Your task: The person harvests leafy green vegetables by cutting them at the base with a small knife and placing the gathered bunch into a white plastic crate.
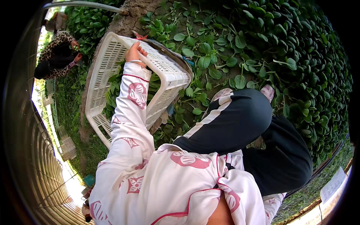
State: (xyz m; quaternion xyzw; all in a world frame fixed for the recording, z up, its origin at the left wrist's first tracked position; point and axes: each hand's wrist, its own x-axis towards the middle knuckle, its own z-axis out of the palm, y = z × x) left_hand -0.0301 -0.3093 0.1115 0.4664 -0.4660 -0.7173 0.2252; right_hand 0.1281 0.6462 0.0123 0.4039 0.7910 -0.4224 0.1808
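My left hand (136, 52) grips the upper rim of a white slatted plastic crate (171, 66), its fingers curled over the edge. The crate is tilted, with its opening turned toward my left arm. Leafy greens (112, 90) lie inside, partly hidden behind my sleeve. A red tie (139, 36) and some worn sheeting (166, 47) show along the crate's far side. Loose, small leafy plants (205, 56) are scattered on the soil beside the crate and in front of my shoes. My right hand is out of view; only part of that sleeve (272, 204) appears low on the right.
Dense leafy greens (303, 70) cover the bed to the right. At upper left, a person (56, 56) in a leopard-print top holds something green. A curved pipe (84, 4) crosses the top left. Another pale crate (68, 147) stands at far left, near the ribbed tunnel wall (33, 157).
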